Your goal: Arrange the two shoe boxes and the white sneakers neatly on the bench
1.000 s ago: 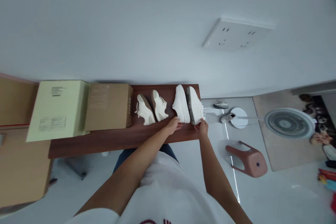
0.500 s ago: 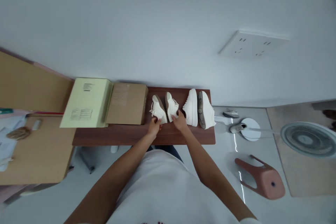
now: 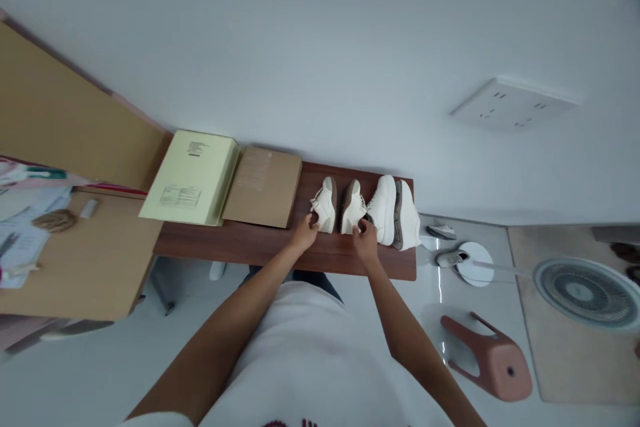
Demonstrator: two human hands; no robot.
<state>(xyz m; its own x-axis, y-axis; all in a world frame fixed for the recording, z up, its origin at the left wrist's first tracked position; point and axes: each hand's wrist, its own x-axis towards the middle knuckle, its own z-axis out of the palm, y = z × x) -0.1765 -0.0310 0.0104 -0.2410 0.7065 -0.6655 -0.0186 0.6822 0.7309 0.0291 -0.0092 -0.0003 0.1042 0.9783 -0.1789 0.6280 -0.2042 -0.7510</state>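
Note:
A pair of small cream sneakers with brown soles lies on a dark wooden bench (image 3: 345, 265), the soles turned toward each other with a narrow gap between. My left hand (image 3: 304, 235) is closed at the near end of the left sneaker (image 3: 326, 207), its fingers gripping the heel opening. The near end of the right sneaker (image 3: 353, 205) is pinched by my right hand (image 3: 367, 240). Just right of it stand two bigger white shoes: one white shoe (image 3: 384, 208), and a second white shoe (image 3: 409, 217) tipped on its side, grey sole showing.
Left on the bench are a brown cardboard box (image 3: 263, 187) and a pale yellow box (image 3: 200, 177). A desk (image 3: 105, 260) with papers adjoins at left. On the right floor are a pink stool (image 3: 507, 367), a fan (image 3: 580, 290) and a grey shoe (image 3: 451, 259). A socket panel (image 3: 515, 105) is on the wall.
The view has shifted and tilted. The left sneaker has straightened, and the right one has moved toward the bigger white shoes, opening a small gap between the pair. Both hands stay at the sneakers.

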